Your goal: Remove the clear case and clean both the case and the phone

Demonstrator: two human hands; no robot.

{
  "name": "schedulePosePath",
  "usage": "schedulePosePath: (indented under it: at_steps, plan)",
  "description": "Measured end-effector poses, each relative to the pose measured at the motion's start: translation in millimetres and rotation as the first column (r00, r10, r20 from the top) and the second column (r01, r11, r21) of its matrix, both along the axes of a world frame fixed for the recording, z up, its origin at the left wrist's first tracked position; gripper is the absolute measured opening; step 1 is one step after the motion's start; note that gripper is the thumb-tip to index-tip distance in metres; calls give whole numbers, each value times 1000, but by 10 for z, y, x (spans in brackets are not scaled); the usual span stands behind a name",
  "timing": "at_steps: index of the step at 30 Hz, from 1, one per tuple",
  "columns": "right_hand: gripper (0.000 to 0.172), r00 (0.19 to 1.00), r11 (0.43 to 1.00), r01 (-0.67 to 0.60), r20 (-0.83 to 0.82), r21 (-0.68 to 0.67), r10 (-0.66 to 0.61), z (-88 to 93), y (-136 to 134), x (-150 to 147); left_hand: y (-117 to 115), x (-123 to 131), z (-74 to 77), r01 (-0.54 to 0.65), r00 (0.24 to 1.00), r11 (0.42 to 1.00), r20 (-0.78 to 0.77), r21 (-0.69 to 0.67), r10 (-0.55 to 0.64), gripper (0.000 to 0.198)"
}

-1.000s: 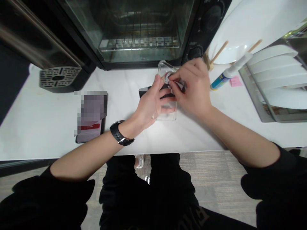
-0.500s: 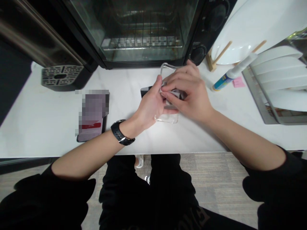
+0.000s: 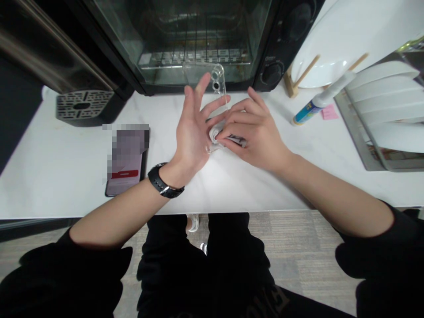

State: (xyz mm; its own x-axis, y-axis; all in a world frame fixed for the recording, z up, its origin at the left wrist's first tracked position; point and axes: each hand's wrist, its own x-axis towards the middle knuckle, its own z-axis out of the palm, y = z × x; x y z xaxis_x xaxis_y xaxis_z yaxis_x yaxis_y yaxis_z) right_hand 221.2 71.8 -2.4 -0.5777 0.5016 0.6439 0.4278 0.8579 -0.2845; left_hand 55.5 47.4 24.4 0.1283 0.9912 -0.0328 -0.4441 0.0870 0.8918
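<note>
White marbled countertop [image 3: 172, 106] runs across in front of the person, with a black toaster oven with a glass door [image 3: 192, 31] at its back and a black appliance with a slotted metal drip tray [image 3: 84, 106] off to the left. From where I stand, the left hand [image 3: 194, 128] is turned palm up, fingers spread wide, above the counter. Against those fingers lies a clear plastic phone case [image 3: 221, 81], its far corner with the round camera holes reaching beyond the fingertips and its near corner beside the heel of the palm; I can't tell which fingers are in front of it and which show through. Just across from the palm, the right hand [image 3: 255, 128] is pinched narrow, thumb and fingertips gripping a crumpled white wipe [image 3: 214, 132] over the near part of the case. A dark-edged phone with a red band on its screen [image 3: 127, 163] lies on the counter to the left, near the black wristwatch [image 3: 164, 183]. Over on the right, a blue tube with a white top [image 3: 308, 111] stands beside a pink paper note [image 3: 329, 113], near a rack of white plates [image 3: 380, 95].
</note>
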Motion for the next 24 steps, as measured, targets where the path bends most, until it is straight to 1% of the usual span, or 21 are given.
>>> schedulePosePath:
  at_steps: [2, 5, 8, 10, 13, 15, 17, 19, 21, 23, 24]
  plan:
    - [9, 995, 995, 92, -30, 27, -91, -7, 17, 8, 4, 14, 1, 33, 999, 999, -4, -29, -34, 67]
    - [8, 974, 975, 222, -58, 12, -221, -1, 37, 27, 3, 45, -20, 111, 993, 991, -27, -72, -113, 65]
    - [8, 939, 944, 330, -95, -13, -330, 37, 44, 55, -14, 85, -48, 204, 977, 971, -30, -129, -209, 66]
    - [9, 915, 925, 381, -141, -7, -378, 78, 35, 75, -40, 110, -67, 256, 964, 949, -19, -186, -264, 64]
    - [13, 902, 915, 403, -174, 10, -395, 143, 6, 96, -83, 138, -101, 325, 940, 916, -23, -234, -340, 61]
    - [17, 912, 925, 380, -157, -16, -378, 171, -11, 102, -100, 153, -127, 357, 927, 905, -29, -230, -373, 59]
    - [18, 932, 946, 318, -160, -62, -324, 179, -15, 99, -99, 167, -139, 352, 930, 909, -22, -225, -366, 59]
    - [18, 955, 972, 226, -184, -56, -233, 167, -10, 88, -87, 177, -119, 318, 945, 917, 4, -242, -327, 58]
    - [16, 976, 991, 134, -174, -5, -133, 140, -7, 67, -74, 178, -66, 275, 961, 929, 55, -247, -270, 56]
    - [13, 991, 998, 15, -135, 56, -7, 106, -13, 36, -68, 161, -1, 207, 976, 952, 114, -225, -185, 51]
    - [12, 992, 997, -53, -111, 63, 60, 89, -19, 19, -68, 146, 25, 164, 982, 961, 134, -222, -137, 49]
